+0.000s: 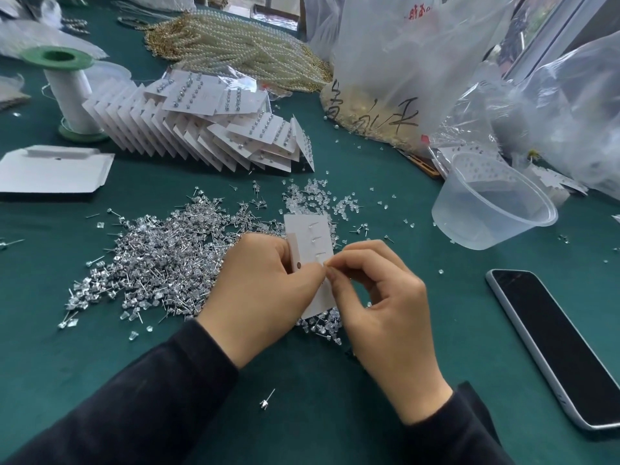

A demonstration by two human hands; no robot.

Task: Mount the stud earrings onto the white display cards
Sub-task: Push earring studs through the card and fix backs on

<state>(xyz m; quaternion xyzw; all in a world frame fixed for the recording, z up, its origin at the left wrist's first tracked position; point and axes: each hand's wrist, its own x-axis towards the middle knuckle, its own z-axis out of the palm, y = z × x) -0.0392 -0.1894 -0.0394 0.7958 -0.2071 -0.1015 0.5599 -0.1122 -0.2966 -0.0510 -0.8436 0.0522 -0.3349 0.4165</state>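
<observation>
- Dark sleeves (141,391) fill the bottom of the view, nearest the camera, one on each forearm, reaching up over the table (385,380), which is covered in dark green cloth.
- Clear plastic bags (419,62) stand piled along the far right of the table, one with handwritten characters on it.
- A bundle of pearl strands (241,45) lies at the far edge, left of the bags.
- A fanned stack of finished cards (208,129), each carrying rows of studs, lies in the middle distance, with a white thread spool (70,92) with green ends upright just to its left.
- A flat white box (53,169) rests at the left edge.
- A phone (557,344) lies face up at the right, screen dark.
- A clear plastic tub (493,209) sits tilted beyond the phone.
- A heap of loose stud earrings (161,260) spreads across the cloth left of the hands, with clear backings (315,196) scattered just beyond it.
- The left hand (265,290) has its grip closed on the white display card (310,239), held upright above the heap; a few posts poke through the card's upper part.
- The right hand (379,297) has thumb and forefinger pinched together at the card's right edge; what they pinch is too small to make out.
- A single stud (266,400) lies alone on the cloth between the sleeves.
</observation>
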